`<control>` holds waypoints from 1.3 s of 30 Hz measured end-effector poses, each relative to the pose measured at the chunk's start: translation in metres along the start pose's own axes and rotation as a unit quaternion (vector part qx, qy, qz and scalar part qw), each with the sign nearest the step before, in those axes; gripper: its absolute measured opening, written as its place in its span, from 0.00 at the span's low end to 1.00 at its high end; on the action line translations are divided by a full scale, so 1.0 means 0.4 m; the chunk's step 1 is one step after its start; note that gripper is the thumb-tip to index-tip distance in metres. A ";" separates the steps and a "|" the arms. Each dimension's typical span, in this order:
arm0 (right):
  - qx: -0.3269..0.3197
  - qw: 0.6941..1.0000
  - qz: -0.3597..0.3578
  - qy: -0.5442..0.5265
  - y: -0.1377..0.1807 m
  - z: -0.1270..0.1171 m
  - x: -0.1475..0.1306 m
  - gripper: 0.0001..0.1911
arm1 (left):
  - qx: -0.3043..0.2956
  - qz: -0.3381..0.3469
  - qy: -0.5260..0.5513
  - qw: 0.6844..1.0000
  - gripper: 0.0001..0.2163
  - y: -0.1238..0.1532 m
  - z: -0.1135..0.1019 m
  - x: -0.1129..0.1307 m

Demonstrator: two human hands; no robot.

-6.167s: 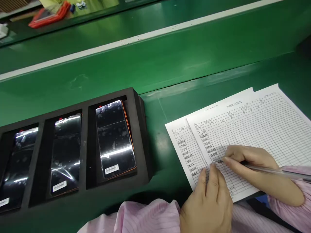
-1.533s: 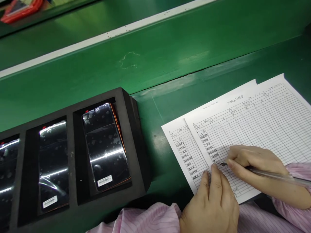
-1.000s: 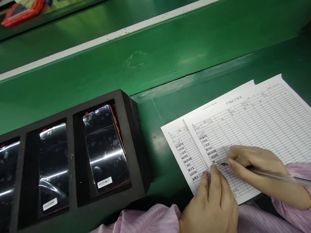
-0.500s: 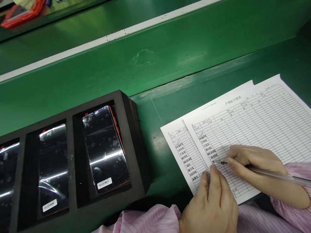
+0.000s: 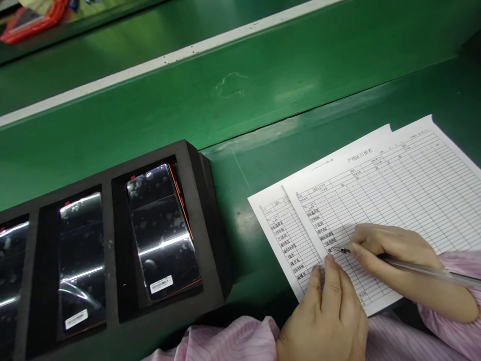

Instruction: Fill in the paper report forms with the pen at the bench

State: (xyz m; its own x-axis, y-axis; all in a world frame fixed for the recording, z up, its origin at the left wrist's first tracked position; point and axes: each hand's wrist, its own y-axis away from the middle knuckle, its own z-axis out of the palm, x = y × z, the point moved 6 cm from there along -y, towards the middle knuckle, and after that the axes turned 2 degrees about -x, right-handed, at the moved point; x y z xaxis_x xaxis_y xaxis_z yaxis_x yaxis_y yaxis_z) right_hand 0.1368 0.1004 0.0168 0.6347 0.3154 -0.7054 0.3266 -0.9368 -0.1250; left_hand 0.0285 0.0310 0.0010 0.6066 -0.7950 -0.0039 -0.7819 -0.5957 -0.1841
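My right hand (image 5: 394, 255) is closed around a clear-barrelled pen (image 5: 417, 266), its tip at the left column of a printed form (image 5: 398, 200). Handwritten entries run down that column. Flat on the form's lower left edge lies my left hand (image 5: 326, 311), fingers stretched out and fingertips just below the pen tip. A second form (image 5: 274, 220) sits partly under the first, its left column also filled with handwriting.
To the left, a black foam tray (image 5: 108, 200) holds phones in separate slots, among them a tilted phone (image 5: 165, 225) with orange edges and another phone (image 5: 82, 255). A green ledge (image 5: 225, 85) runs behind the green table (image 5: 240, 210). A red object (image 5: 33, 25) is at the top left.
The pen tip has shifted slightly right along the same row, with a little more writing there. My left hand stays put on the paper.
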 end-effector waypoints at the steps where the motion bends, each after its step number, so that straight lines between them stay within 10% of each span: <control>1: 0.002 1.000 0.000 0.001 0.000 0.000 0.000 0.16 | 0.000 0.001 0.000 1.000 0.17 0.000 -0.001 0.000; 39: 0.026 0.999 0.022 -0.014 -0.011 -0.009 0.004 0.16 | 0.009 0.002 -0.002 1.000 0.17 -0.005 -0.001 -0.003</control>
State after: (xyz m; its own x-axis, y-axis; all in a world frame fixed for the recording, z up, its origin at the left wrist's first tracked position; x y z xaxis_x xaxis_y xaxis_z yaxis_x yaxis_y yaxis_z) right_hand 0.1388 0.1057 0.0187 0.6273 0.2710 -0.7301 0.2622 -0.9563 -0.1297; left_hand 0.0293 0.0332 0.0018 0.6041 -0.7968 -0.0084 -0.7815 -0.5904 -0.2017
